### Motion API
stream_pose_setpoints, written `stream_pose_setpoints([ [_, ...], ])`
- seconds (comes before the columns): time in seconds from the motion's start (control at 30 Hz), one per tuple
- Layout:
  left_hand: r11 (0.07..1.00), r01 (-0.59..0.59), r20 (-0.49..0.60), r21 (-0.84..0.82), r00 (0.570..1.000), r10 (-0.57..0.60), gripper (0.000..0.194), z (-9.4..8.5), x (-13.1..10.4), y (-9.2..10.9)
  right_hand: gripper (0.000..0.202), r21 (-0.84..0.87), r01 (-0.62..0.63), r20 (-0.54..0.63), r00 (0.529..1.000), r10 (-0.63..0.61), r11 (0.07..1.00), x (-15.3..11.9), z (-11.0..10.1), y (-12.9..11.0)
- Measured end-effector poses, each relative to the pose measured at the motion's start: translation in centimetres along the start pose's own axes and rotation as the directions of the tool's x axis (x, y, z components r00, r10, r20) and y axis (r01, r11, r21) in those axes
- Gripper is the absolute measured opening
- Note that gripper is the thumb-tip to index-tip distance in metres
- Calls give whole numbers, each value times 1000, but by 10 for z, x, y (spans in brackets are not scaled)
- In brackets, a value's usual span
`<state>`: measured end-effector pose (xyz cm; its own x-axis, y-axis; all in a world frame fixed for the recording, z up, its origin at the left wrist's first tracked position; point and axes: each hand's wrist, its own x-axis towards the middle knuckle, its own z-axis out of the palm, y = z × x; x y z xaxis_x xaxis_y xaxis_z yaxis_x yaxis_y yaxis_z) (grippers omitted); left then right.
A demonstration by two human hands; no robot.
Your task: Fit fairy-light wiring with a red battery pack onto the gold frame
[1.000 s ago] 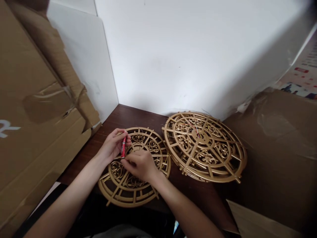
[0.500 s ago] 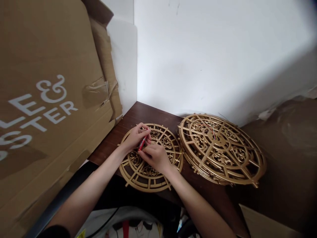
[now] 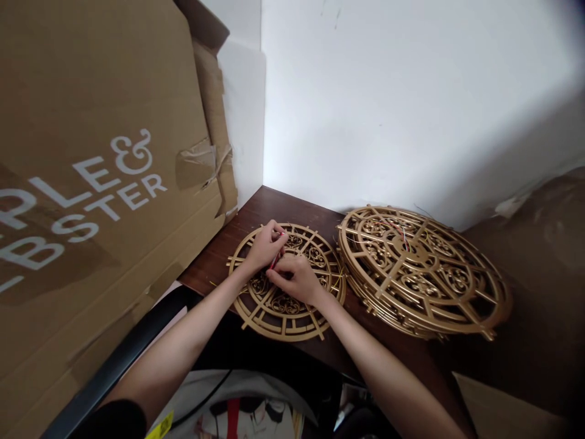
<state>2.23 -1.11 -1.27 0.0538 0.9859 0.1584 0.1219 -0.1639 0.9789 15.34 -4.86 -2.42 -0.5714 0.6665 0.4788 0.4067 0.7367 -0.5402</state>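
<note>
A slim red, pen-like object shows between my two hands, mostly covered by fingers; its exact kind I cannot make out. My left hand is closed with thumb and fingers pinched around its upper part. At its lower end, the curled fingers of my right hand grip it. Both hands are over a round gold openwork panel with scroll ornaments, lying flat on a dark brown table. What the fingertips touch on the panel is hidden.
A stack of similar gold round panels stands to the right, thin coloured wires on its top. On the left rises a large cardboard box with white lettering. A white wall is behind the table.
The whole view has shifted, so the scene sits slightly farther right. My right hand's fingers are more curled, and less of the red object shows between the hands.
</note>
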Motion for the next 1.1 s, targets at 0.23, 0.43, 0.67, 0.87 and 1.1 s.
stream_pose_setpoints([
  [0.23,999,29,56,-44,998,-26,20,-2,0,1,38,26,79,-2,997,-79,997,-1,-1,-2],
  [0.43,995,55,57,-84,997,-50,23,-6,1,0,37,-77,63,-42,997,-66,995,-2,2,-2],
  [0.67,985,65,24,-159,998,-62,26,-9,1,1,37,-182,84,-109,989,-105,980,-4,1,-6],
  [0.87,982,48,8,-180,999,-47,28,-9,2,0,30,51,52,-82,995,-48,997,-4,-15,-2],
  [1.1,987,57,12,-147,998,-56,28,-9,3,1,27,-183,124,10,992,-125,975,-7,-16,-2],
])
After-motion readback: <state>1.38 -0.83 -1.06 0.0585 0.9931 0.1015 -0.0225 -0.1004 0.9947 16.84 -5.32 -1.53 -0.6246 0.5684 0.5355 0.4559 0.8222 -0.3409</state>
